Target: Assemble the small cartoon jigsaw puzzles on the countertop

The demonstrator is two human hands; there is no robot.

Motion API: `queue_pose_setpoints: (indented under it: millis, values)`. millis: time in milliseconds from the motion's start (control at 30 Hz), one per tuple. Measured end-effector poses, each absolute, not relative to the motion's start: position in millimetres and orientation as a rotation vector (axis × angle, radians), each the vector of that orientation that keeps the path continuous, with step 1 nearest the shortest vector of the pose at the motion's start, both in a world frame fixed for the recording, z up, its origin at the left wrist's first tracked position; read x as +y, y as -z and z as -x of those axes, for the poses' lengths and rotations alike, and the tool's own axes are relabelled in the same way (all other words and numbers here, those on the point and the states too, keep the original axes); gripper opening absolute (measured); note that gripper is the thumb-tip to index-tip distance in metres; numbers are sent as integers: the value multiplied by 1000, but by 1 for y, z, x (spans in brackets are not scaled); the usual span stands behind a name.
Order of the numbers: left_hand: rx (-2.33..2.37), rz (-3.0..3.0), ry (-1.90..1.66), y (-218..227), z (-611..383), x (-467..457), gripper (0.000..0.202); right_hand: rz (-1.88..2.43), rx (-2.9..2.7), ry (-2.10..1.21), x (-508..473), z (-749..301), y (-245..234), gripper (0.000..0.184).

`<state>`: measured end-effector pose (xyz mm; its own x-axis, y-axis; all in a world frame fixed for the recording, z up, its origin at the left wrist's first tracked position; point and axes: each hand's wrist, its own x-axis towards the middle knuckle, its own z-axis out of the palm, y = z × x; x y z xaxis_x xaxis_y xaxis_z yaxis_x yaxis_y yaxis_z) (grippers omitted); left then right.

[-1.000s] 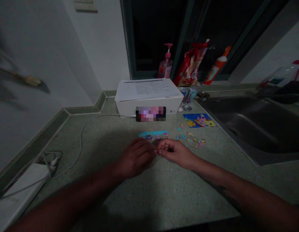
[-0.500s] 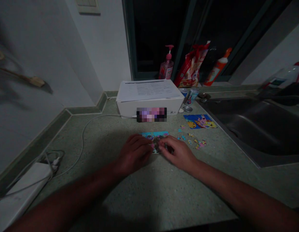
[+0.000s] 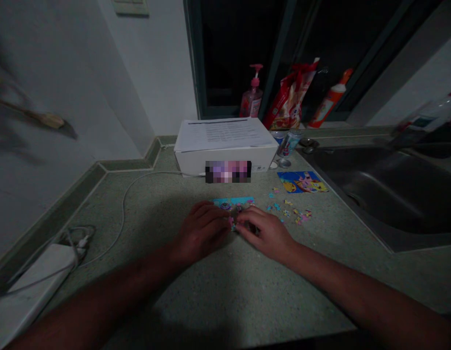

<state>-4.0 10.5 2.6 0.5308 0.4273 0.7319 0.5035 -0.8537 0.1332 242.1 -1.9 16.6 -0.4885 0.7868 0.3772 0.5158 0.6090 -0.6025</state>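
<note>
A small, partly assembled jigsaw puzzle (image 3: 233, 200) with a light blue top edge lies on the counter between my hands, which cover much of it. My left hand (image 3: 202, 228) rests over its left side, fingers bent and pressed together along that edge. From the other side comes my right hand (image 3: 268, 230), with thumb and forefinger drawn into a pinch low on the puzzle. Whatever sits between those fingertips is too small and dark to make out. Loose puzzle pieces (image 3: 301, 215) are scattered to the right. Beyond them is a SpongeBob picture card (image 3: 302, 182).
A white box (image 3: 225, 133) topped with paper stands behind, a blurred-out phone-like object (image 3: 228, 172) leaning on it with a cable. Right of it are a can (image 3: 290, 143) and a metal sink (image 3: 400, 184). A white power strip (image 3: 39, 287) lies at left.
My right thumb and forefinger have shifted slightly left and down on the puzzle. The left hand stays almost in place. The whole view has tipped slightly.
</note>
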Motion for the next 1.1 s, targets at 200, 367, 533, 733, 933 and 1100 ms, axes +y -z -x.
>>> queue_pose_setpoints:
  millis: [200,367,533,733,933,1100]
  values:
    - [-764,2664,1271,-7,3,11,28,993,-2218,-525,-3,-242,-18,12]
    - [-772,2648,1286,-9,2,11,23,982,-2217,-601,-5,-240,-19,8]
    - [-783,2659,1221,-8,3,9,20,1005,-2152,-710,-7,-237,-16,6]
    - [-747,2667,1188,-6,3,11,20,1036,-2062,-823,-7,-235,-15,6]
    - [-719,2695,1226,-5,3,12,24,1087,-1999,-835,-5,-236,-15,6]
    - [-674,2734,1224,-7,3,10,29,1104,-1994,-806,-4,-237,-14,6]
